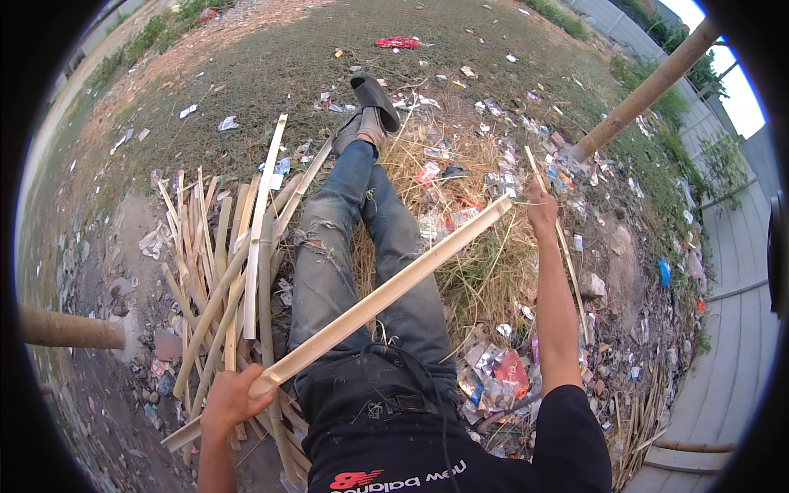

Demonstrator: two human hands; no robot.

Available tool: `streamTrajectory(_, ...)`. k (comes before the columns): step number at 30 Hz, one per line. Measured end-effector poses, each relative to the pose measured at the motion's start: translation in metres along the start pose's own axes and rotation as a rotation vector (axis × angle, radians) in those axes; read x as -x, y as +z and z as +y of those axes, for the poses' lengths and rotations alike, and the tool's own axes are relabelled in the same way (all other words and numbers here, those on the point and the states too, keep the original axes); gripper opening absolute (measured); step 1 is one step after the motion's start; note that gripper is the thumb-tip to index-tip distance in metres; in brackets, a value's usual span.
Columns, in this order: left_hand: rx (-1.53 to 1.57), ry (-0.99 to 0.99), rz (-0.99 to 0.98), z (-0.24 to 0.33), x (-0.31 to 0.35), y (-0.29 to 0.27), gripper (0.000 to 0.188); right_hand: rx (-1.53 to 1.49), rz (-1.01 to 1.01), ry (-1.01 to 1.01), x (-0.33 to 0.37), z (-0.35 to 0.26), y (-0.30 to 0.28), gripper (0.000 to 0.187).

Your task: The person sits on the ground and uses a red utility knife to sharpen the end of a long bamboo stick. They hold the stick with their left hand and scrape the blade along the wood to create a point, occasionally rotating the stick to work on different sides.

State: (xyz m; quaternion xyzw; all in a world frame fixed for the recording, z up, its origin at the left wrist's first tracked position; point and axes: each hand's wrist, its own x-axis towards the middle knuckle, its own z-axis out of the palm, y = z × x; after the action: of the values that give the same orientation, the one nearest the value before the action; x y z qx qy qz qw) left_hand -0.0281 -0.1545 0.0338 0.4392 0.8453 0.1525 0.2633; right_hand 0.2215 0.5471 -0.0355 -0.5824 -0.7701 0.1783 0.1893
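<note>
Across my lap slants a long split bamboo strip, pale and channelled on its upper face. My left hand is wrapped round it near its lower end. The far end rises to the right, over the dry grass and apart from my right hand. My right hand is closed, held out ahead on the right. A thin bamboo strip runs through its grip, one end pointing away and the other down toward the ground. A fine sliver sticks out beside the fingers.
Split bamboo pieces lie heaped left of my stretched-out, crossed legs. Dry grass and litter cover the ground on the right. Bamboo poles stand at right and left. A pale wall edges the right side.
</note>
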Motion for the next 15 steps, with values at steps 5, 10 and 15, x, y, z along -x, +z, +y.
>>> streamTrajectory(5, 0.091, -0.059, 0.109, -0.026, 0.026, 0.021, 0.039, 0.035, 0.333, 0.093, -0.04, 0.098, -0.037, 0.084)
streamTrajectory(10, 0.396, -0.03, 0.223, 0.026, -0.046, 0.038, 0.032, -0.594, -0.114, 0.092, 0.035, -0.005, -0.006, 0.046)
streamTrajectory(15, 0.377, 0.062, 0.364, 0.075, -0.105, 0.038, 0.038, -0.539, -0.424, -0.206, 0.144, -0.099, 0.013, 0.049)
